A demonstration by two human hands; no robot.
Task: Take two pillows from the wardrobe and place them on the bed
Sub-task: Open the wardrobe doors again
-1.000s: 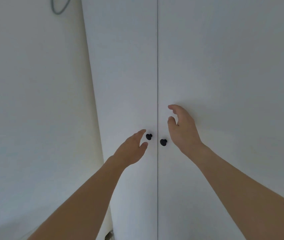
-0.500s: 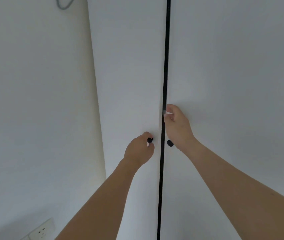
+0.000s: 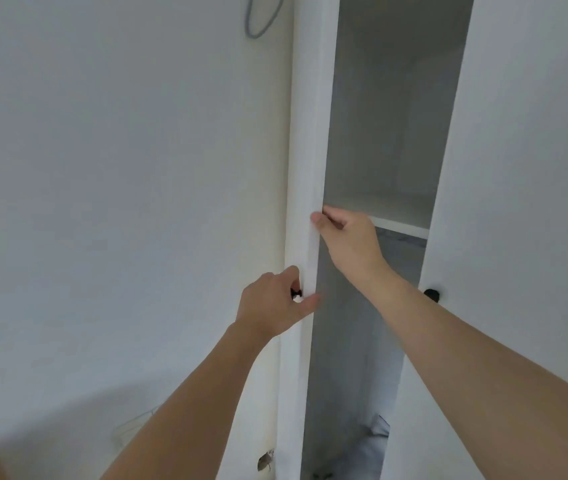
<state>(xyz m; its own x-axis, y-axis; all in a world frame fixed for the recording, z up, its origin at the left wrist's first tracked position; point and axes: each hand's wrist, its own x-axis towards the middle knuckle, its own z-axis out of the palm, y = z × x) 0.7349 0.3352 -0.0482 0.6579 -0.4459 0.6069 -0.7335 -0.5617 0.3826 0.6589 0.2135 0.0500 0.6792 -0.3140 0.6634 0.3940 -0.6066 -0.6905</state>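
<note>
A white wardrobe stands in front of me. Its left door [image 3: 310, 133] is swung partly out, seen nearly edge-on. My left hand [image 3: 275, 304] is closed around that door's small black knob [image 3: 295, 293]. My right hand [image 3: 348, 240] grips the same door's free edge higher up, fingers curled behind it. The right door [image 3: 524, 168] is shut, with its black knob [image 3: 432, 294] showing above my right forearm. Through the gap I see a white shelf [image 3: 400, 227] with nothing visible on it, and pale grey-blue fabric [image 3: 376, 434] low inside. No pillow or bed shows.
A plain white wall [image 3: 119, 202] fills the left side, close to the opening door. A grey cable loop [image 3: 261, 19] hangs high on it. A thin white cord [image 3: 130, 427] lies low on the wall, and a chipped spot [image 3: 266, 460] marks the wardrobe's base.
The doors were shut a second ago. My left hand took the left knob, my right hand caught the door's edge, and the left door swung out, opening a wide gap.
</note>
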